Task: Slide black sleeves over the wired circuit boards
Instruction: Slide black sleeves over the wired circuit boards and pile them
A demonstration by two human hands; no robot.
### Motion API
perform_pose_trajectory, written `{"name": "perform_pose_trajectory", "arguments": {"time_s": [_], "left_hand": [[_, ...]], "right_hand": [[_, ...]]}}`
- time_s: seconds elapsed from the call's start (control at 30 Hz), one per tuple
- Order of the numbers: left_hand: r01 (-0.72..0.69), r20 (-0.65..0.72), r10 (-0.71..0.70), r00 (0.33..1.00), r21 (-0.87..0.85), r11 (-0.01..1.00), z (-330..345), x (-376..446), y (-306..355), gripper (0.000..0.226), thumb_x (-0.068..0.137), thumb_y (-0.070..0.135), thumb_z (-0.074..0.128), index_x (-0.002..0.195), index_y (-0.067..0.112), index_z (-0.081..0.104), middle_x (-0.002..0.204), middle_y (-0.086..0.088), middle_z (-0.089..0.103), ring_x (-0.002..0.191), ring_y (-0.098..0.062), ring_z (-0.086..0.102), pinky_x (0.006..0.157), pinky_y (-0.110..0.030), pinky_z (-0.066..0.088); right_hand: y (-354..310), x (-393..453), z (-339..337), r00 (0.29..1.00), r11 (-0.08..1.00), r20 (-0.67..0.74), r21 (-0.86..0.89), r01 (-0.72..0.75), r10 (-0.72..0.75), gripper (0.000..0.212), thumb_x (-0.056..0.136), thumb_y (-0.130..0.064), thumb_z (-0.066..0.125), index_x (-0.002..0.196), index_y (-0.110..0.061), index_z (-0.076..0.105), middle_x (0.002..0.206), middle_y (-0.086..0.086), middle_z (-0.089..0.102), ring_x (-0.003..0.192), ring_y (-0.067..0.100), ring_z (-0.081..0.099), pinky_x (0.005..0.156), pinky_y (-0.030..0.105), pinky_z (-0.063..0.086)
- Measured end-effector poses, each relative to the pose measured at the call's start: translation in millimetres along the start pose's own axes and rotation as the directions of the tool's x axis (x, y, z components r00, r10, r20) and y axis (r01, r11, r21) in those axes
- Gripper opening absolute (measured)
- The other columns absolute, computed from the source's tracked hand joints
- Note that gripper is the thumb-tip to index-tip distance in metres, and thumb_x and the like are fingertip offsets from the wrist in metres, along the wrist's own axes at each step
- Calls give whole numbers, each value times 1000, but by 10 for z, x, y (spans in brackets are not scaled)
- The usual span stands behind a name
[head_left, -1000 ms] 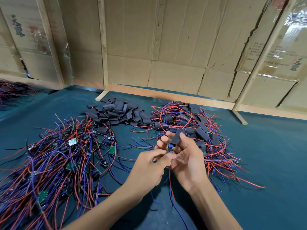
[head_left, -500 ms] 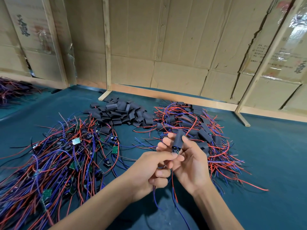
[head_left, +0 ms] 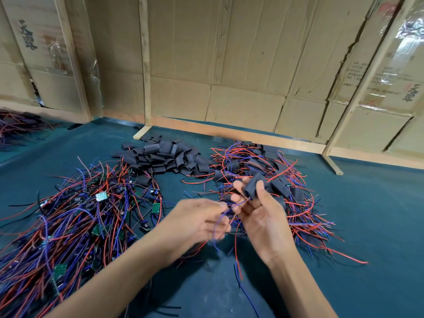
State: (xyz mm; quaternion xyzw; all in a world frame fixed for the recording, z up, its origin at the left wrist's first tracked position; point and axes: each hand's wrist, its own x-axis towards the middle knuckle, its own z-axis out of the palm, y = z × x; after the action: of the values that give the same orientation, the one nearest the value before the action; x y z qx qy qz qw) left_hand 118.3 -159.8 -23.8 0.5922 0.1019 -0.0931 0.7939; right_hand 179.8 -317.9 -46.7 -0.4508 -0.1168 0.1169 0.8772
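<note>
My right hand [head_left: 259, 214] pinches a black sleeve [head_left: 252, 185] between thumb and fingers, above the table's middle. Red and blue wires [head_left: 236, 251] hang out of the sleeve's lower end; the board inside is hidden. My left hand [head_left: 197, 222], blurred, grips those wires just left of the sleeve. A heap of loose black sleeves [head_left: 165, 157] lies behind. Bare wired circuit boards [head_left: 75, 216] are piled at the left. Sleeved boards [head_left: 275, 180] are piled at the right, behind my right hand.
The work surface is a teal mat [head_left: 367, 226]. Cardboard panels in wooden frames [head_left: 229, 88] wall off the back. Another bundle of wires [head_left: 16, 125] lies at the far left edge.
The sleeve has slid fully over the board, which no longer shows at its lower end. My left hand has dropped back from the sleeve along the wires.
</note>
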Motion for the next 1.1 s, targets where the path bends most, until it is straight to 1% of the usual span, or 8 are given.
{"name": "perform_pose_trajectory", "arguments": {"time_s": [0.1, 0.23, 0.33, 0.4, 0.57, 0.73, 0.9, 1.1], "left_hand": [[-151, -147, 214, 966, 350, 924, -257, 132, 208, 9, 93, 22, 68, 92, 16, 74, 85, -6, 76, 84, -20, 73, 81, -34, 59], [-119, -113, 383, 917, 839, 531, -612, 498, 445, 13, 93, 32, 61, 86, 31, 72, 81, 15, 71, 78, -9, 65, 70, -23, 48], [-59, -78, 408, 910, 949, 311, -788, 873, 500, 18, 95, 28, 56, 99, 23, 73, 100, 3, 74, 88, -17, 65, 68, -19, 45], [-13, -57, 389, 919, 985, 174, -869, 1144, 514, 30, 98, 27, 55, 123, 14, 65, 123, -10, 65, 110, -26, 60, 89, -25, 45], [86, -10, 289, 957, 964, -251, -950, 1561, 511, 46, 102, 31, 48, 143, 12, 38, 137, -19, 38, 125, -41, 41, 104, -52, 42], [113, -27, 287, 957, 952, -286, -1020, 1708, 445, 48, 100, 37, 45, 146, 25, 36, 141, -16, 33, 130, -40, 33, 102, -54, 39], [226, -253, 257, 933, 965, 130, -1003, 1871, 527, 63, 89, 71, 33, 132, 32, 58, 146, -12, 40, 135, -39, 31, 101, -55, 31], [282, -304, 359, 882, 953, 114, -927, 1943, 481, 44, 82, 57, 65, 100, 17, 65, 121, -11, 58, 116, -38, 49, 92, -45, 42]], "right_hand": [[-70, 48, -69, 987, 993, -126, -76, 93, -102, 31, 91, -37, 65, 107, -14, 76, 101, 8, 73, 76, 18, 65, 54, 27, 49], [-131, 66, -109, 956, 991, -274, -105, 78, -104, 21, 90, -32, 70, 76, -17, 74, 68, 2, 59, 57, 15, 54, 40, 26, 38], [-143, 94, -108, 940, 997, -334, -40, 62, -72, 18, 96, -16, 65, 80, -8, 65, 68, 4, 56, 53, 17, 52, 40, 28, 42], [-150, 105, -121, 934, 997, -350, 4, 78, -72, 6, 96, -6, 61, 96, 0, 63, 81, 11, 58, 55, 20, 58, 44, 29, 49], [-208, 103, -210, 877, 966, -431, 44, 253, -210, 37, 95, 4, 55, 124, -12, 40, 90, 20, 64, 56, 24, 62, 50, 32, 55], [-170, 110, -281, 801, 942, -502, -104, 319, -326, 50, 96, 4, 53, 142, -13, 48, 70, 8, 65, 44, 20, 52, 39, 28, 43], [-87, 75, -227, 791, 912, -455, -241, 333, -409, 36, 98, 0, 52, 127, -19, 61, 68, 5, 64, 42, 18, 48, 37, 27, 39], [-23, 31, -187, 779, 833, -352, -412, 368, -519, 33, 100, 1, 51, 113, -27, 64, 71, 1, 64, 42, 16, 46, 36, 25, 37]]}}
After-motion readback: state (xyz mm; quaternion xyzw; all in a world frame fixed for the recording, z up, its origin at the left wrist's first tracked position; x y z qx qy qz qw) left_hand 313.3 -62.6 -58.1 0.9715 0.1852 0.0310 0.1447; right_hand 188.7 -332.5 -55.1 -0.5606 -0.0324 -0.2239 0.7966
